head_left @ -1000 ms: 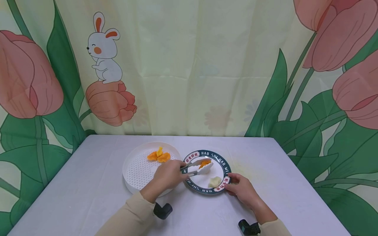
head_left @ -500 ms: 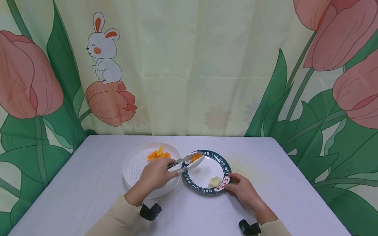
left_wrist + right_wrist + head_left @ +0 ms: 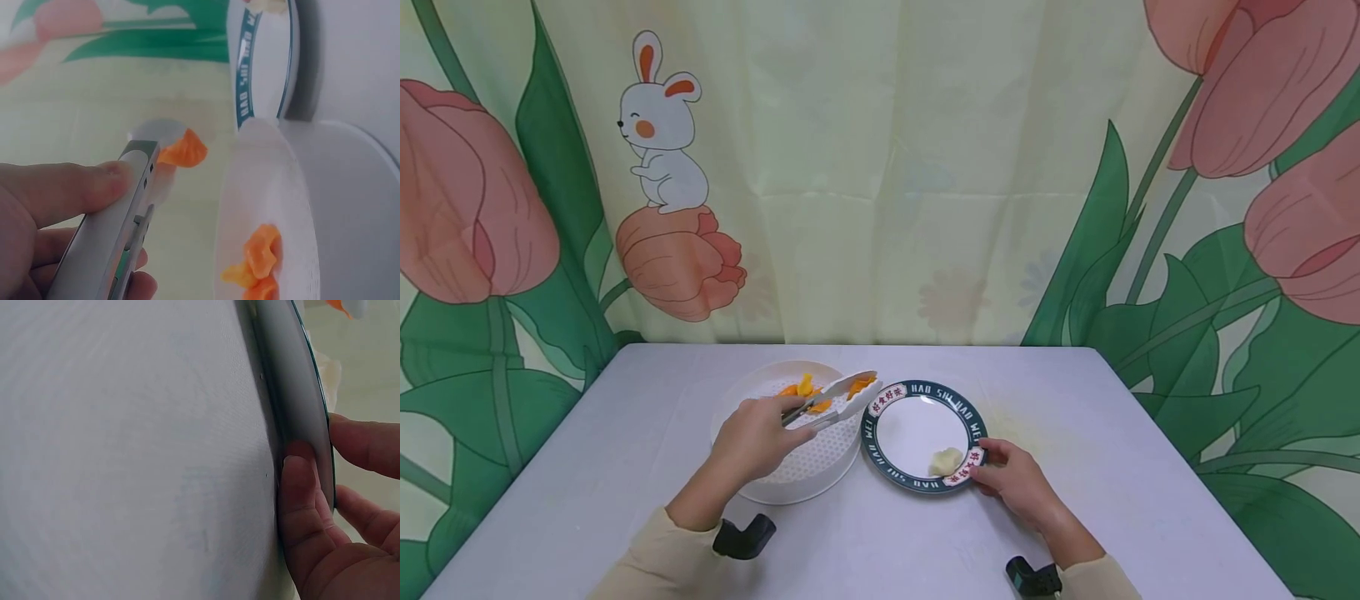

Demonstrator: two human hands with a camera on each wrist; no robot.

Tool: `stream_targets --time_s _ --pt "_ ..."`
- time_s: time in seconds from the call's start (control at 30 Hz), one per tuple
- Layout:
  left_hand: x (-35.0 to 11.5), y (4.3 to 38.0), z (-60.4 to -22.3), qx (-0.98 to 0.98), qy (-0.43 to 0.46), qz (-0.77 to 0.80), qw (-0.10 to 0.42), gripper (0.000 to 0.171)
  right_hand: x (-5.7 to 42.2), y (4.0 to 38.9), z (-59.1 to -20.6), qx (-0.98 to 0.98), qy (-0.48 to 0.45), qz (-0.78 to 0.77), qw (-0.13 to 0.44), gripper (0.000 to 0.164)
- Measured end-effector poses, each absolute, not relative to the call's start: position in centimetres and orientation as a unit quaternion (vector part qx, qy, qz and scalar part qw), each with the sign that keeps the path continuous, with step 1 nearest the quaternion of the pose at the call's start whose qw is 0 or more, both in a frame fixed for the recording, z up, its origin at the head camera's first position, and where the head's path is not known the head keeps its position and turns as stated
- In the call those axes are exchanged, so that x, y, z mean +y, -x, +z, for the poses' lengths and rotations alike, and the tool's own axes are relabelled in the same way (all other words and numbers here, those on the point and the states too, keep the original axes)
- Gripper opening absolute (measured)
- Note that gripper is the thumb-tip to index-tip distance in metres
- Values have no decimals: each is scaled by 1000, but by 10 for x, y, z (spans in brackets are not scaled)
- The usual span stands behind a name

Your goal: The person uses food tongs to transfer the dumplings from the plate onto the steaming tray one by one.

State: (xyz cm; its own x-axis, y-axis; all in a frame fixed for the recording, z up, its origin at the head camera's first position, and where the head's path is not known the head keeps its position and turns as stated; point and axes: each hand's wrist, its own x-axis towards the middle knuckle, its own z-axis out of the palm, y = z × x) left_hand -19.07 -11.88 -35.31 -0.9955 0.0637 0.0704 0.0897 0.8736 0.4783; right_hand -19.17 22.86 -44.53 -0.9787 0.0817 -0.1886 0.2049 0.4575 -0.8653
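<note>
My left hand (image 3: pixel 752 442) grips metal tongs (image 3: pixel 106 231) with pale tips. Between those tips is an orange dumpling-like piece (image 3: pixel 186 150), held up over the right rim of the white perforated tray (image 3: pixel 797 471). In that tray lie several orange and yellow pieces (image 3: pixel 261 250), partly hidden behind the tongs in the head view. My right hand (image 3: pixel 1017 479) pinches the near right rim of a round plate (image 3: pixel 917 429) with a dark green lettered border. One pale dumpling-like piece (image 3: pixel 946 462) rests on the plate near that hand.
A white cloth covers the table (image 3: pixel 1120 500). The tray and the plate stand side by side, rims close together. Behind the table's far edge hangs a curtain (image 3: pixel 880 208) printed with tulips and a rabbit. A black camera (image 3: pixel 745 536) sits on the left wrist.
My left hand has moved left, carrying the tongs and the orange piece from above the plate to over the tray's right side. The right hand stays at the plate's rim.
</note>
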Motion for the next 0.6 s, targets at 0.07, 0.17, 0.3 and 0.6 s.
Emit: stream_targets --time_s 0.07,0.17,0.3,0.6 --pt "-124 190 -353 -967 36 -251 27 54 228 192 -445 852 -84 -513 59 56" --pt "-130 189 -354 -966 32 -253 27 54 228 191 -445 853 -84 -512 58 55" --pt "-137 188 -356 -967 21 -253 18 54 228 191 -445 852 -84 -513 59 56" --pt "-147 187 -362 -968 15 -251 16 54 229 192 -446 852 -86 -513 63 57"
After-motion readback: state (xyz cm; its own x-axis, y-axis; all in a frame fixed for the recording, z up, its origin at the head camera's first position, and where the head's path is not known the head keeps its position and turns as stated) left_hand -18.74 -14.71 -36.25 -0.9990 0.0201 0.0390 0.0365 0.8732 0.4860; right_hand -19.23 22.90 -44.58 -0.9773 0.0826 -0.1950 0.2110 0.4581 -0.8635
